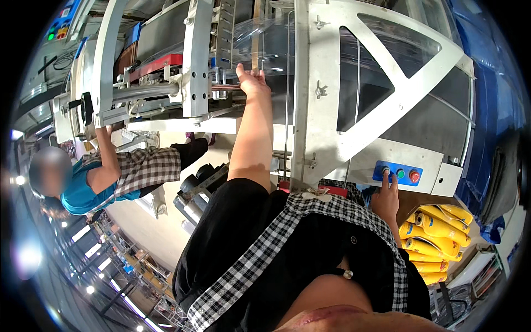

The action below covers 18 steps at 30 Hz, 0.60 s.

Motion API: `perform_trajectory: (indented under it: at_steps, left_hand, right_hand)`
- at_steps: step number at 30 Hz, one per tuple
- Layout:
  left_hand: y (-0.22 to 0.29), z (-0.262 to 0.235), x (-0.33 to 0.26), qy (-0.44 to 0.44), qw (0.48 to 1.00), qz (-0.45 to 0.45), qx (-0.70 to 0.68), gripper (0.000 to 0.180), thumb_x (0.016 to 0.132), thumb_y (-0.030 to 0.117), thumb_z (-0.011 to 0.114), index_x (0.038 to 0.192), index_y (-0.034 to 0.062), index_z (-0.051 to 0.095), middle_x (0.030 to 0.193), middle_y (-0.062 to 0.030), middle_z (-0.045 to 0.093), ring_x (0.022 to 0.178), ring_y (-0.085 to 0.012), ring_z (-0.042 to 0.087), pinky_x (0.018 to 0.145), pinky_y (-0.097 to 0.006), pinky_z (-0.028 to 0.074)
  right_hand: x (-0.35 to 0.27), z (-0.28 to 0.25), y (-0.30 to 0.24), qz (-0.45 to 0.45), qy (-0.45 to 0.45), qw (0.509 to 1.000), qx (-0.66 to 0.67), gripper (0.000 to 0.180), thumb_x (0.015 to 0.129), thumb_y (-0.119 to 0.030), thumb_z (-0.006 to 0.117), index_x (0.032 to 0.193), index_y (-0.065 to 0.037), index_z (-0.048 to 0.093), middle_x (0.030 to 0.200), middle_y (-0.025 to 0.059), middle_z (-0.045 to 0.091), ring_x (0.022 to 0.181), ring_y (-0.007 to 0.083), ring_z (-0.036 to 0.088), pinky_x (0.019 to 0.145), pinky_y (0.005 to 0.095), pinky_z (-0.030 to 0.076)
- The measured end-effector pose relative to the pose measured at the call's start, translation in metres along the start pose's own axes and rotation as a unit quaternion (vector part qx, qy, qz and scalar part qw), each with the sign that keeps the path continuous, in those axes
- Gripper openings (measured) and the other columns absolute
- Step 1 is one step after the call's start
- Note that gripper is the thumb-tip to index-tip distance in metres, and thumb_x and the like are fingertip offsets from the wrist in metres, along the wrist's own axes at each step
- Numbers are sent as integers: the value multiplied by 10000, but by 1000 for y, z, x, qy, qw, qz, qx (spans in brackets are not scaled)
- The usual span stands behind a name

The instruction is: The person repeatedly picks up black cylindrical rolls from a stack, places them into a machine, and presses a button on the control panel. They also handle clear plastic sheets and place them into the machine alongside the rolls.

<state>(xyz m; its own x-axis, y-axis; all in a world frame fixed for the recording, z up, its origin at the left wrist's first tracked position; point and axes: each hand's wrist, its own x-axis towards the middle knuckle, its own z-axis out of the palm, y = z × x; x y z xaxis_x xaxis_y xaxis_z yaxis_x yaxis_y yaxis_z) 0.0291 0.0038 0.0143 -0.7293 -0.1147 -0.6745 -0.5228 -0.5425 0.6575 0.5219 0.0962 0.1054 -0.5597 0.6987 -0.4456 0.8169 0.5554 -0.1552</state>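
My left hand (254, 83) reaches forward into a metal machine, at the near edge of clear plastic film (264, 41). Its thumb stands apart from the fingers, whose tips are partly hidden; I make out nothing held. A narrow brown strip (258, 33) runs away from me just beyond those fingers. At the right, my right hand (385, 200) rests on a blue button panel (397, 173) with its fingers stretched out. One fingertip touches the leftmost button (386, 171), and another lies just below the green button (400, 174). The red button (414, 176) sits untouched beside them.
A white triangular frame (381, 124) stands over the machine's right half. Yellow rolled packages (437, 238) fill a cardboard box at the lower right. Another person in a checked apron (149, 169) works at the left end. A metal upright (196, 61) stands left of my left hand.
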Motion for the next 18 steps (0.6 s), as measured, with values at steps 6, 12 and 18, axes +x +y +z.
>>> perform_trajectory:
  at_steps: [6, 12, 18]
  left_hand:
    - [-6, -3, -3, -23, 999, 23, -7, 773, 805, 508, 616, 1295, -42, 381, 997, -81, 503, 770, -162, 508, 671, -265, 485]
    - [-8, -8, -1, -16, 999, 4, -33, 543, 792, 467, 649, 1153, 87, 507, 926, -20, 529, 764, -121, 482, 713, -249, 440]
    - [-5, -10, -14, 10, 1000, -17, 2, 546, 763, 476, 678, 1113, 82, 538, 944, -23, 510, 787, -125, 465, 742, -255, 433]
  right_hand:
    - [0, -3, -1, 10, -22, 1000, -2, 690, 736, -45, 555, 1402, -98, 382, 1376, 229, 382, 1218, 418, 437, 900, 431, 482]
    - [2, 4, 0, -6, 10, 1000, -23, 709, 720, -25, 552, 1404, -86, 377, 1359, 237, 385, 1224, 414, 429, 912, 420, 475]
    - [0, 7, 1, -14, 4, 1000, -8, 749, 703, -29, 566, 1417, -91, 349, 1373, 230, 377, 1252, 415, 402, 944, 420, 458]
